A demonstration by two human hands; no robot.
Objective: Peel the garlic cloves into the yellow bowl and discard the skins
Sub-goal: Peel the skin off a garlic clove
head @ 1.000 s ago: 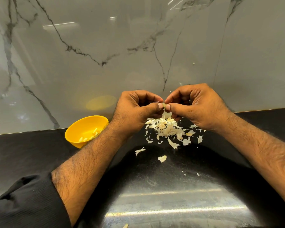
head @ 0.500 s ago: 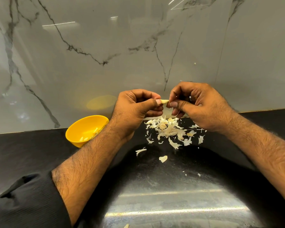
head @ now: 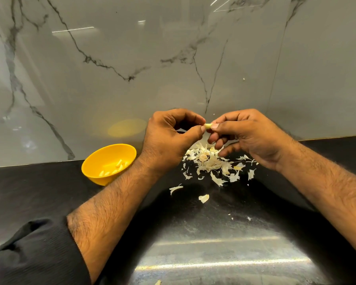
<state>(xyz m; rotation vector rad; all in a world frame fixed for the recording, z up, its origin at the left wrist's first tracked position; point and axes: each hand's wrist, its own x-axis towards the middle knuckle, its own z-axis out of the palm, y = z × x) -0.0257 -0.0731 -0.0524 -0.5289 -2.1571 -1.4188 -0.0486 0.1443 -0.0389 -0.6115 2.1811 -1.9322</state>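
A pale garlic clove [head: 208, 126] is held above the counter between both hands. My left hand [head: 169, 138] pinches its left end with thumb and forefinger. My right hand [head: 249, 134] pinches its right end, the other fingers curled below. Under the hands lies a heap of white garlic skins [head: 212, 163]. The yellow bowl [head: 108, 162] stands to the left of my left wrist, with several peeled cloves [head: 115, 168] inside.
Loose skin scraps [head: 203, 198] lie nearer to me on the black counter [head: 39, 192]. A glossy marble wall [head: 132, 58] rises right behind the bowl and the heap. A dark sleeve [head: 33, 254] covers my left upper forearm.
The hands have lifted slightly and the clove now shows between the two thumbs. The right hand's lower fingers have spread toward the skin heap. The bowl and the heap are unchanged.
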